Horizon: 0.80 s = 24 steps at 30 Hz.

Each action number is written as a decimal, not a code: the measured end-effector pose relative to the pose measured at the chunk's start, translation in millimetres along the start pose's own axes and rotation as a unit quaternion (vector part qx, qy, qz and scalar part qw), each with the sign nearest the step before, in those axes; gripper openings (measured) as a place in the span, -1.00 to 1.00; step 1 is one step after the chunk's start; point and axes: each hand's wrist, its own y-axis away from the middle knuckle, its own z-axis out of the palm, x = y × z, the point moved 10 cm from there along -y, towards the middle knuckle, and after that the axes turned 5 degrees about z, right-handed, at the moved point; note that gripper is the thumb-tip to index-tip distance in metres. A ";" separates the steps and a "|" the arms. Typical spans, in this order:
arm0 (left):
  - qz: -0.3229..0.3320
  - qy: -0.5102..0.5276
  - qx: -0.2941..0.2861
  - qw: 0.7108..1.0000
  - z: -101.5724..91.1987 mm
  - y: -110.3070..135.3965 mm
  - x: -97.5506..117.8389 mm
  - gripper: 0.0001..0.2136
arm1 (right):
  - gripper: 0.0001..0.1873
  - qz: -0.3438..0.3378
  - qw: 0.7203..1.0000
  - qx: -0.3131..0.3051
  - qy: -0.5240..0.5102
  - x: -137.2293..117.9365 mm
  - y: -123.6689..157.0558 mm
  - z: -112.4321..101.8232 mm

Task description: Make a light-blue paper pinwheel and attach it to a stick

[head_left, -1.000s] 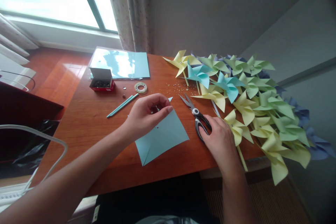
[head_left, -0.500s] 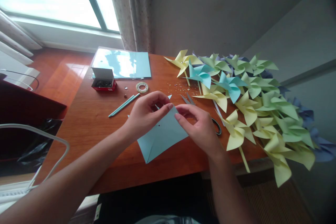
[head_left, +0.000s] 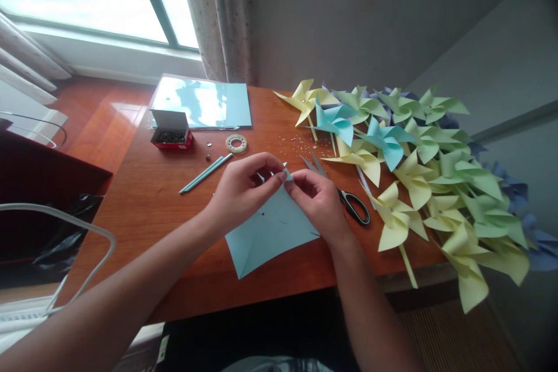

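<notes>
A light blue paper square with diagonal cuts and a small centre hole lies on the wooden table in front of me. My left hand pinches a flap near its far corner, fingers closed. My right hand pinches the same far corner from the right, thumb and forefinger together. Black-handled scissors lie on the table just right of my right hand, untouched.
A big heap of yellow, green and blue paper pinwheels covers the table's right side and overhangs its edge. At the back are blue paper sheets, a small red box of pins, a tape roll and blue sticks.
My right hand let go of the scissors and moved left to the blue paper's far corner, where it now pinches. My left hand stayed on the paper.
</notes>
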 end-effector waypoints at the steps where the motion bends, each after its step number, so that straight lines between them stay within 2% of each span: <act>1: -0.001 0.005 -0.001 1.000 -0.1 -0.2 0.2 -0.87 | -0.80 -0.004 1.000 -0.001 0.003 -0.3 0.2 0.3; 7: -0.041 0.066 0.002 0.997 1.5 -1.2 -4.5 -0.82 | -0.84 -0.014 1.000 -0.006 0.007 -1.9 0.7 1.1; 13: -0.072 0.096 0.000 0.993 3.0 -1.6 -6.0 -0.73 | -0.85 -0.023 0.998 0.004 0.054 -7.6 2.7 0.1; 18: -0.101 0.132 -0.001 0.986 4.5 -0.2 -11.9 -0.75 | -0.86 -0.034 0.998 -0.009 0.052 -11.9 4.3 2.6; 24: -0.064 0.090 0.046 0.993 -11.5 -3.0 -9.4 -0.85 | -0.87 -0.022 0.999 0.016 0.025 -8.9 4.1 -3.1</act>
